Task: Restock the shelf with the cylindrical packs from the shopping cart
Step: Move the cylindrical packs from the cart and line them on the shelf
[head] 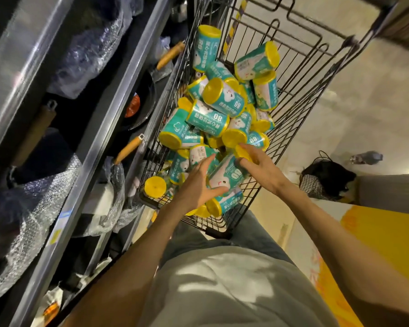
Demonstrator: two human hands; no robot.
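A pale shop floor (340, 114) ran beside steel shelves (118, 119) of wrapped pans. In the wire shopping cart (293, 74), both hands cradled one cylindrical pack (227, 173) at the near end: left hand (198, 185) with fingers spread along its side, right hand (257, 166) curled over its yellow cap. It looked best lifted clear before turning toward the shelf. Teal label, yellow lids, heaped loosely.

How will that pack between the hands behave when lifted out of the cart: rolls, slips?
The pack is a cylinder lying on others, so it likely rolls if released. Its glossy wrap may be slippery. Left hand and right hand bracket it, suggesting a light load.
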